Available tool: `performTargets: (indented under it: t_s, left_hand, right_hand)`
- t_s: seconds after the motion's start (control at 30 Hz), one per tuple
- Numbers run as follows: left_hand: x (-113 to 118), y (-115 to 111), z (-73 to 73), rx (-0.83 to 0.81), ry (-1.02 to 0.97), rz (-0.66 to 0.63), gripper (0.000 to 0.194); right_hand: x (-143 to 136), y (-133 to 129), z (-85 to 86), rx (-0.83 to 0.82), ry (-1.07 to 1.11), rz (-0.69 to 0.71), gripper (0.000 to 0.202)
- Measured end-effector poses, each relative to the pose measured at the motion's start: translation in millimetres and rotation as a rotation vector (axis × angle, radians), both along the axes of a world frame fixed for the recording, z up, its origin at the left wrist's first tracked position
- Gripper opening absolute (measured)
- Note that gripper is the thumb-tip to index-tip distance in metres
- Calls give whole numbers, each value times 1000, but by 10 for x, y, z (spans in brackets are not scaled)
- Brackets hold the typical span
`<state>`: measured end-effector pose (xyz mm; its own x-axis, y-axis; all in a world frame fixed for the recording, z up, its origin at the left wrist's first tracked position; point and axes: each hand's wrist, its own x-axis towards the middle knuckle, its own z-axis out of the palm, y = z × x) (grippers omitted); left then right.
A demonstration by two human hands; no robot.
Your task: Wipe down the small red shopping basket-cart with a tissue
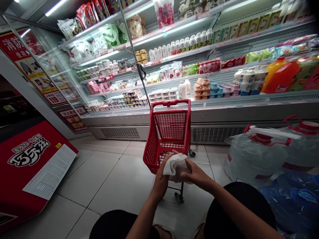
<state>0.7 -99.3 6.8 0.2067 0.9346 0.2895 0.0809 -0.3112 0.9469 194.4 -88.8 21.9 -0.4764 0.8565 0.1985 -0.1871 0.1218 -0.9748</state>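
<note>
Between my two hands is a folded white tissue (176,165), held low in front of my knees. My left hand (161,181) is wrapped around its left side. From the right, my right hand (196,174) grips the other side, fingers bent against it. Whether anything lies inside the tissue is hidden. Just beyond my hands stands a red plastic shopping cart (170,127) on black wheels, its basket partly covered by my hands.
A lit refrigerated display (171,61) with packaged drinks and dairy spans the back. On the right are wrapped water jugs (256,156) and a blue water bottle (296,199). A red freezer cabinet (32,166) stands at left, on the tiled floor (107,186).
</note>
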Motion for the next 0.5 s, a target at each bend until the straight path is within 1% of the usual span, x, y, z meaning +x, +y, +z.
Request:
performTargets:
  t_s: [0.07, 0.13, 0.2, 0.3, 0.33, 0.4, 0.43, 0.5]
  left_hand:
    - [-17, 6, 54, -22, -6, 1, 58]
    - [-21, 4, 84, -34, 7, -19, 66]
    - [-18, -6, 81, -45, 13, -34, 73]
    - [-33, -21, 42, -101, -10, -31, 83]
    - [-49, -24, 31, -121, -10, -32, 82]
    - [-95, -30, 25, -130, 29, -27, 72]
    - [-120, -33, 31, -117, 60, -8, 65]
    - [-163, -41, 48, -84, 110, 73, 53]
  right_hand:
    - [-25, 3, 56, -121, 20, 41, 79]
    - [-61, 19, 74, -217, 29, 32, 64]
    - [-109, 37, 64, -287, 35, 1, 60]
    - [-183, 59, 33, -345, 69, -72, 59]
    - [-200, 66, 23, -364, 97, -93, 57]
    - [-217, 81, 6, -410, 148, -128, 52]
    - [-218, 89, -1, -432, 154, -135, 49]
    - [-211, 98, -13, -453, 133, -136, 42]
